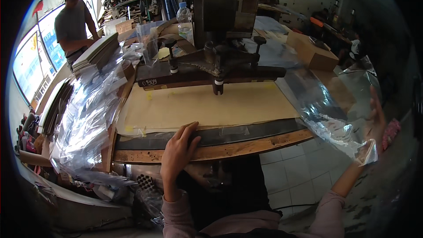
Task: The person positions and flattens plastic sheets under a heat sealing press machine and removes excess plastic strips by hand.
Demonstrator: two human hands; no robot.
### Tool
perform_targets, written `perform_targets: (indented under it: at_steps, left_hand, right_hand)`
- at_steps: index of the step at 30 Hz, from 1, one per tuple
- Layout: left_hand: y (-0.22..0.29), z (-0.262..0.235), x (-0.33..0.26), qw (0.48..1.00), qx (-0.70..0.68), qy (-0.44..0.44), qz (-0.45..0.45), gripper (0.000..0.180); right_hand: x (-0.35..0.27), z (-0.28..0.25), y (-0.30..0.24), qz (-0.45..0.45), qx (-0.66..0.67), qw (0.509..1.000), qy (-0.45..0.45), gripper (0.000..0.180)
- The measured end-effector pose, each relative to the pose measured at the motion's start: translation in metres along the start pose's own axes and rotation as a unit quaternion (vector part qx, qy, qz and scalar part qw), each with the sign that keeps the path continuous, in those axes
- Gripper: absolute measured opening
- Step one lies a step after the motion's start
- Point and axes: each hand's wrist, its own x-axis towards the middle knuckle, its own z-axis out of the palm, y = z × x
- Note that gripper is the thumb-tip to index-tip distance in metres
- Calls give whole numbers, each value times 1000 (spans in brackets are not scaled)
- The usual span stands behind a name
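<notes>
My left hand (178,150) rests on the front edge of a wooden press table (246,147), fingers over a dark strip (246,133) and a clear plastic piece lying on it. My right hand (375,121) is raised at the right and grips a large clear plastic sheet (326,101) by its edge; the sheet hangs in the air over the table's right end. A tan cutting board (211,105) covers the table top. The dark metal arm of a press (207,71) hangs above the board.
A heap of clear plastic sheets (86,119) lies to the left, with stacked flat boards (94,50) behind it. A person (75,22) stands at the far left. A water bottle (185,20) and a cardboard box (315,53) stand behind the press. White floor tiles (299,176) show below.
</notes>
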Motion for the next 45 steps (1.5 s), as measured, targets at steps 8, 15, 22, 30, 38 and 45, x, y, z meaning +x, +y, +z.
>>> perform_targets:
  at_steps: [8,15,22,30,38,45]
  left_hand:
    - [4,0,2,999,53,-6,-10,34]
    - [5,0,9,999,29,-19,-10,34]
    - [6,-4,11,999,-2,-35,-19,34]
    - [9,-5,12,999,10,-32,-28,33]
    - [4,3,25,997,-50,-43,-38,29]
    - [3,-2,20,998,-48,-19,-43,27]
  right_hand:
    - [125,-11,-29,-109,-376,917,72,43]
    - [307,-64,29,-55,-172,972,149,17]
    - [341,-67,82,-152,-127,945,258,11]
    - [287,-114,250,87,-72,897,427,15]
    - [318,-223,277,256,-265,878,306,32]
    - [287,-120,229,252,-301,890,231,59]
